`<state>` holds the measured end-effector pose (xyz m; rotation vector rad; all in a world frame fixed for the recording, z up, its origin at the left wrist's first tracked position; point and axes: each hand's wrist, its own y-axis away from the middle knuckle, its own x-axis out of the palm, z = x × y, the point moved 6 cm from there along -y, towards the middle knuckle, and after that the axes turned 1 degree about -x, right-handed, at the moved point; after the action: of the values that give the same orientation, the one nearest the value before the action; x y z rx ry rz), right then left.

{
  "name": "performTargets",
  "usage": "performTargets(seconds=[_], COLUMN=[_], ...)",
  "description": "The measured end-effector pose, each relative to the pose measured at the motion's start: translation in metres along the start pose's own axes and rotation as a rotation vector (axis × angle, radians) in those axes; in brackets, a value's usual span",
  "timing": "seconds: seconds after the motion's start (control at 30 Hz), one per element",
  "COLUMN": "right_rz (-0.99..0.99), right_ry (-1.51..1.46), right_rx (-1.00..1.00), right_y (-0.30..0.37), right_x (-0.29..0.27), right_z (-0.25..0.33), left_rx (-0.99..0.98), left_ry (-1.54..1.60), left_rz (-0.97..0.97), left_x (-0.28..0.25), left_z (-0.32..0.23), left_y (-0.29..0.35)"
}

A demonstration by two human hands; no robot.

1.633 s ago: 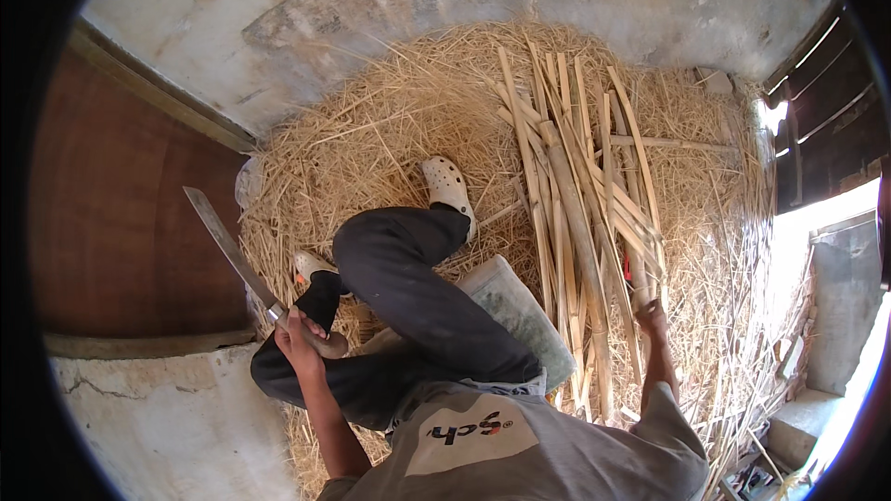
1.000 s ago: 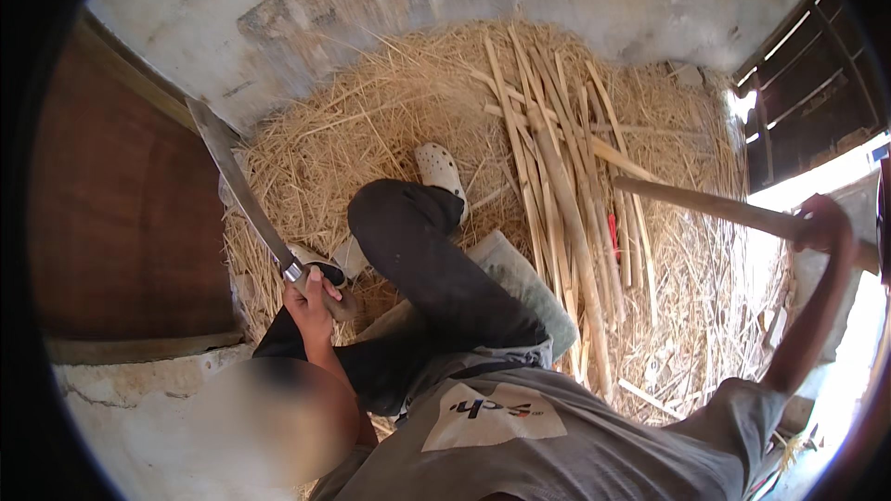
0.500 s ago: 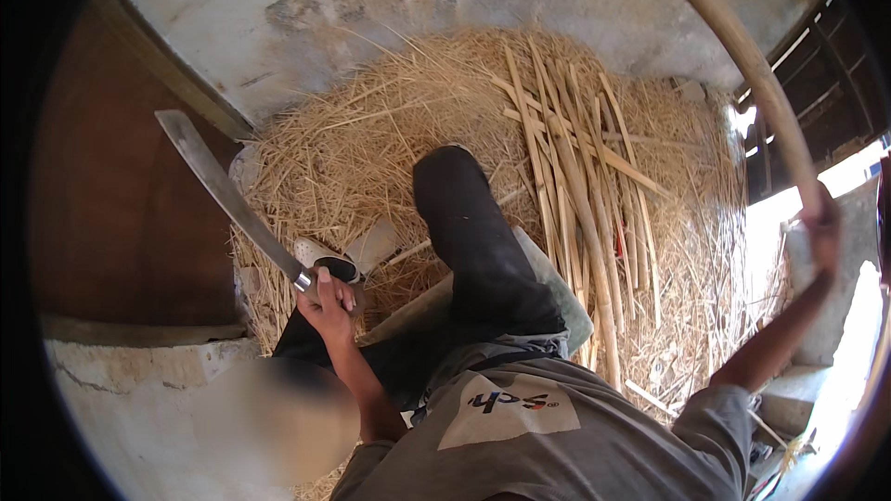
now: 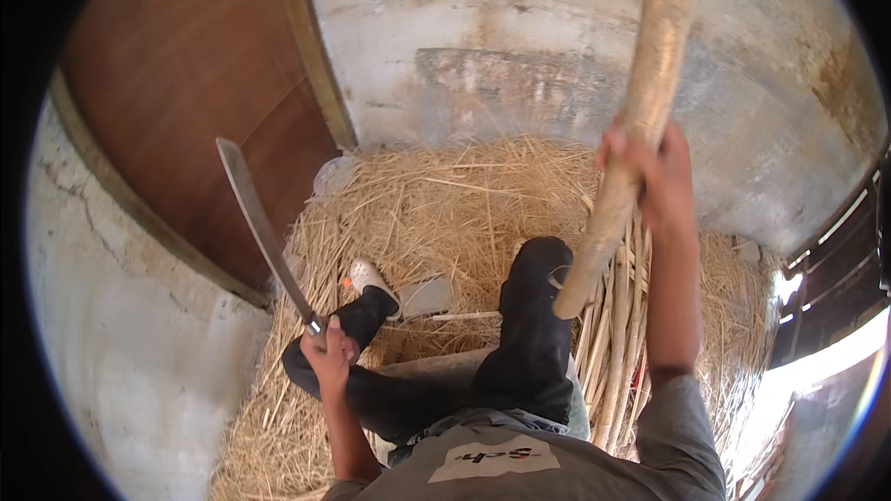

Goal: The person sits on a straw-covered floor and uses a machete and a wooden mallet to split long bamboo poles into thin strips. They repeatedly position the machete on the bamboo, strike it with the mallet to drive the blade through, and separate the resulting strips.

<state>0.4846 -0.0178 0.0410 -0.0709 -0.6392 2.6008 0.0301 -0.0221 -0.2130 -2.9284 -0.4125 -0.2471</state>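
Observation:
My left hand (image 4: pixel 329 353) is closed round the handle of a machete (image 4: pixel 263 232), whose long, slightly curved blade points up and to the left, apart from everything else. In my right hand (image 4: pixel 661 172) is a thick, pale wooden pole (image 4: pixel 650 65). Its lower end hangs over my right knee, while the upper end runs out of the top of the picture. Below and beside this pole, several split wooden strips (image 4: pixel 620 334) lie in a pile on the straw, partly hidden by my right arm.
Dry straw (image 4: pixel 455 195) covers the floor round my legs. A brown door panel (image 4: pixel 204 83) stands at the left, with a stained concrete wall (image 4: pixel 520 37) ahead. A pale shoe (image 4: pixel 369 276) is on my left foot, beside a flat grey piece (image 4: pixel 425 297).
My right hand has swung the pole from the far right in toward the middle, its lower end now over my knee. The machete stays in my left hand. The view has shifted.

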Motion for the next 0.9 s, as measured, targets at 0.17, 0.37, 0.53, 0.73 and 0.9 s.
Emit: performTargets(seconds=[0.17,0.37,0.53,0.73,0.9], right_rz=[0.346,0.285,0.303,0.377,0.313], right_ry=[-0.223,-0.279,0.215,0.1,0.071], right_rx=[0.009,0.005,-0.113,-0.107,-0.152], right_y=[-0.075,-0.069,-0.028,0.003,-0.028], right_x=[0.106,0.173,0.231,0.256,0.266], right_z=[0.026,-0.025,-0.071,-0.164,-0.113], left_rx=[0.024,0.037,-0.012,-0.016,-0.027], left_ry=[0.012,-0.056,-0.093,-0.046,-0.024], left_rz=[0.018,0.023,-0.006,-0.002,-0.031], left_x=[0.012,-0.023,-0.04,-0.036,-0.042], left_z=[-0.014,-0.02,-0.021,-0.021,-0.026], left_y=[0.016,0.029,0.033,0.028,0.018])
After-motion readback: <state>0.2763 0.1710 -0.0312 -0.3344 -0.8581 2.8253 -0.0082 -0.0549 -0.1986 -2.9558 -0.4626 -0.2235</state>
